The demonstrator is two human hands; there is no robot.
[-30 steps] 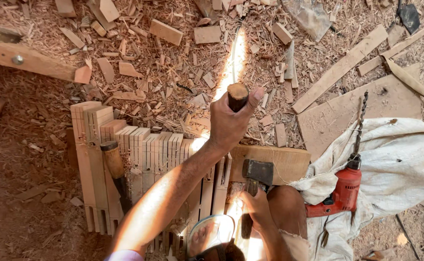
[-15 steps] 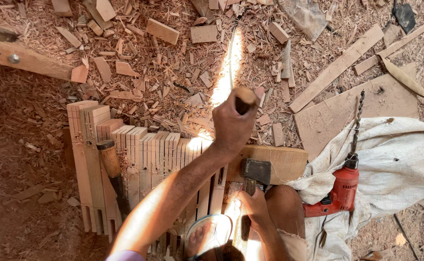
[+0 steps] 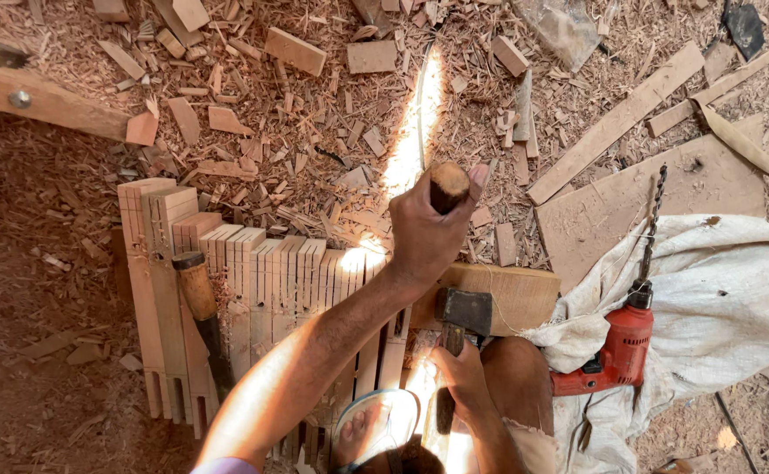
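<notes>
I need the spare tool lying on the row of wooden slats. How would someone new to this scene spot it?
Find the row of pale wooden slats laid side by side on the sawdust floor. Near its left end a chisel lies across them, apart from both hands. Its rounded wooden handle with a dark end cap and its dark blade set it apart from the flat, square-cut slats.

Pale tan wooden slats [image 3: 253, 290] on reddish-brown sawdust ground [image 3: 42, 351]; a red power drill [image 3: 617, 351] on off-white cloth [image 3: 718, 290]; a dark grey hammer head [image 3: 463, 309]; a brown wooden handle [image 3: 448, 184]
</notes>
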